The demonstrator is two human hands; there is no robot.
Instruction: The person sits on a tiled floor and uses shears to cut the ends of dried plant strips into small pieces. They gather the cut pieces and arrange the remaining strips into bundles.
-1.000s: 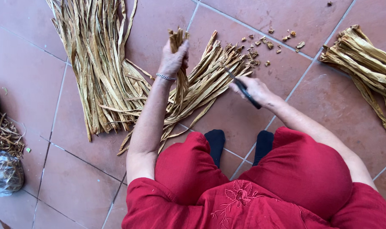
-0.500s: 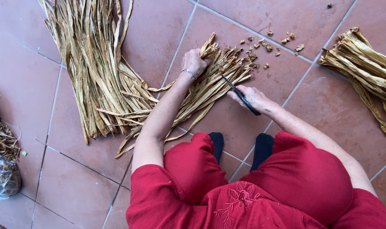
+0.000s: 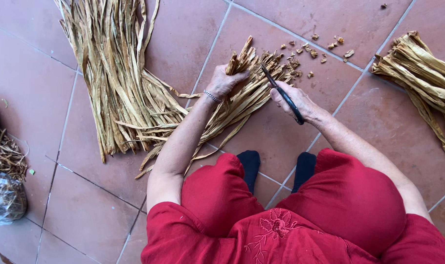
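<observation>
My left hand [image 3: 224, 81] grips a few dried tan leaf strips [image 3: 241, 56] and lifts their ends off a small bundle [image 3: 232, 110] lying on the terracotta tile floor. My right hand [image 3: 295, 101] holds black scissors [image 3: 281, 92] whose blades point toward the tips of the bundle, just right of the held strips. Small cut bits [image 3: 314, 49] lie scattered on the tiles beyond the bundle's ends.
A large pile of long dried strips [image 3: 112, 73] fans out at the left. Another tied bundle [image 3: 423, 73] lies at the right edge. A clump of scraps [image 3: 7, 156] and a plastic bag [image 3: 5, 198] sit at the far left. My red-clad knees and dark socks are below.
My left hand moved right along the bundle and now holds a few strips up near their ends. My right hand with the scissors came closer to those ends.
</observation>
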